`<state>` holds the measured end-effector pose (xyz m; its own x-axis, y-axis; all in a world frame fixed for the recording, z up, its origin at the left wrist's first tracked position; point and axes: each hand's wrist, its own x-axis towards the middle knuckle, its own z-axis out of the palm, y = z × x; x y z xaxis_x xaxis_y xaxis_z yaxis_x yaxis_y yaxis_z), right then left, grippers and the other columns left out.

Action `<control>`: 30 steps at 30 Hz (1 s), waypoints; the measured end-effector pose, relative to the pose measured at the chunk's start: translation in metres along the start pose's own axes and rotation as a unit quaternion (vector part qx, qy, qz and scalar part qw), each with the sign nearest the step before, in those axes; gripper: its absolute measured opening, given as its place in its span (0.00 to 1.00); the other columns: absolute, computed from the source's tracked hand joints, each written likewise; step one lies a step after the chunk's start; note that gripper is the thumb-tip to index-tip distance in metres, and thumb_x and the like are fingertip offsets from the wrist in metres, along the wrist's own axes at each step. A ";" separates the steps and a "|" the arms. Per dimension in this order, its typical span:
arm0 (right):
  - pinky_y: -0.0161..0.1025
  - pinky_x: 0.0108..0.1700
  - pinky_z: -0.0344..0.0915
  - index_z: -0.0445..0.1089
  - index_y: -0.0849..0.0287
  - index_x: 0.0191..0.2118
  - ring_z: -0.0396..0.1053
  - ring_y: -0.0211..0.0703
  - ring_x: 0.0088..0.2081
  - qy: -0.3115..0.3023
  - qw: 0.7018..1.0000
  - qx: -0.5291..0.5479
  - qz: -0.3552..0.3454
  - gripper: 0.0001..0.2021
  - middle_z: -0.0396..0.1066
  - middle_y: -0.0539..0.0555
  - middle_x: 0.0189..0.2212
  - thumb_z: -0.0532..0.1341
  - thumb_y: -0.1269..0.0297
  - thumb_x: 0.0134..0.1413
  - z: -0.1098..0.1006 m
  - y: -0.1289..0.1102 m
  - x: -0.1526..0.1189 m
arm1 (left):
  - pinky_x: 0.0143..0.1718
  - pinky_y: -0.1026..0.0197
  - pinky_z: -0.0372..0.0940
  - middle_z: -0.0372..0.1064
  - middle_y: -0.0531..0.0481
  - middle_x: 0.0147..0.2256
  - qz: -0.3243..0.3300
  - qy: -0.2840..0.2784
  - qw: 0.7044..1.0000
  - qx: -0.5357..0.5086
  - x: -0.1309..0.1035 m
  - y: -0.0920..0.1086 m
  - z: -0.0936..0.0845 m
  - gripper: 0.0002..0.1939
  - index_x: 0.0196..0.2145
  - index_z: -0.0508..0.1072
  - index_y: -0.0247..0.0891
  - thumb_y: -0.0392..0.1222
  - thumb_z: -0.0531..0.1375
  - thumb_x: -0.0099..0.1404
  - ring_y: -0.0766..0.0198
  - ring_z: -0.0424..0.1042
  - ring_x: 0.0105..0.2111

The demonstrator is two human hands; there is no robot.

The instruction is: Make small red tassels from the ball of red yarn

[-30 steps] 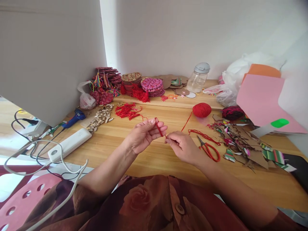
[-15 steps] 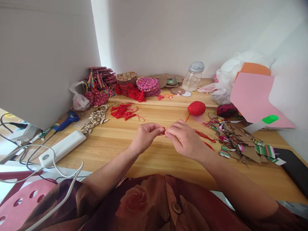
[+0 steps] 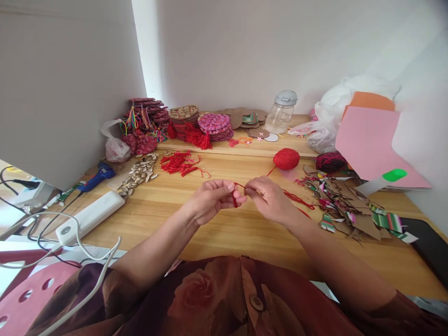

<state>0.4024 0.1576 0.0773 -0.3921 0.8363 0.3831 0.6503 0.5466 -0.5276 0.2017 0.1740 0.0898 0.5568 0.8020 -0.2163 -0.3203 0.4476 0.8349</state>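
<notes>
My left hand [image 3: 214, 198] pinches red yarn [image 3: 234, 198], which is looped around its fingers. Close to its right, my right hand [image 3: 268, 196] grips the strand between thumb and fingertips, with a short stretch of yarn showing between the hands. A red yarn ball [image 3: 286, 159] rests behind my right hand, and a thread runs from it down toward that hand. More red strands [image 3: 297, 199] lie on the wood just right of my right hand, partly hidden by it.
Red tassels [image 3: 180, 163], pale shells [image 3: 140, 172] and a blue glue gun [image 3: 98, 176] lie left. A white power strip [image 3: 91, 217] is nearer. Cardboard scraps [image 3: 364, 217] spread right. A bottle [image 3: 280, 112] and round woven stacks [image 3: 216, 126] stand behind.
My left hand has turned, showing more of its palm and the yarn looped on its fingers. The hands are slightly further apart, with a strand stretched between them.
</notes>
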 end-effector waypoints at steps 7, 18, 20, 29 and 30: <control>0.41 0.41 0.58 0.67 0.59 0.32 0.60 0.44 0.36 -0.036 0.997 -0.063 -0.024 0.10 0.67 0.54 0.29 0.53 0.69 0.65 0.012 -0.005 -0.008 | 0.49 0.50 0.69 0.76 0.47 0.33 0.021 0.051 0.992 -0.116 0.008 0.002 -0.001 0.04 0.32 0.73 0.33 0.36 0.61 0.64 0.56 0.78 0.39; 0.42 0.43 0.59 0.71 0.58 0.39 0.62 0.46 0.37 -0.025 0.998 -0.058 0.001 0.10 0.70 0.55 0.31 0.52 0.68 0.66 0.014 0.002 -0.009 | 0.47 0.51 0.71 0.75 0.48 0.31 0.004 0.034 0.990 -0.135 0.005 0.006 0.007 0.08 0.32 0.73 0.32 0.35 0.56 0.68 0.56 0.78 0.39; 0.43 0.44 0.60 0.71 0.58 0.40 0.62 0.47 0.39 -0.022 0.998 -0.055 0.000 0.09 0.71 0.56 0.32 0.53 0.67 0.65 0.017 0.001 -0.009 | 0.48 0.50 0.70 0.76 0.47 0.32 0.012 0.039 0.988 -0.149 0.007 0.006 0.009 0.09 0.32 0.73 0.32 0.35 0.55 0.69 0.56 0.78 0.39; 0.43 0.46 0.61 0.71 0.59 0.35 0.63 0.46 0.39 -0.006 0.998 -0.057 -0.005 0.10 0.72 0.55 0.32 0.54 0.67 0.65 0.020 0.002 -0.009 | 0.49 0.52 0.69 0.75 0.48 0.33 0.056 0.075 0.983 -0.159 0.018 0.004 0.011 0.08 0.32 0.72 0.33 0.37 0.57 0.68 0.56 0.77 0.41; 0.43 0.46 0.61 0.71 0.59 0.35 0.63 0.46 0.39 -0.005 0.998 -0.059 -0.003 0.10 0.72 0.55 0.32 0.54 0.67 0.65 0.020 0.002 -0.010 | 0.48 0.52 0.69 0.75 0.49 0.32 0.057 0.075 0.983 -0.156 0.018 0.003 0.011 0.08 0.32 0.72 0.33 0.37 0.57 0.68 0.56 0.77 0.41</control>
<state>0.3948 0.1518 0.0575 -0.4019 0.8336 0.3789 0.7192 0.5435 -0.4328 0.2186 0.1853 0.0943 0.3919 0.8931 -0.2208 -0.6066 0.4313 0.6678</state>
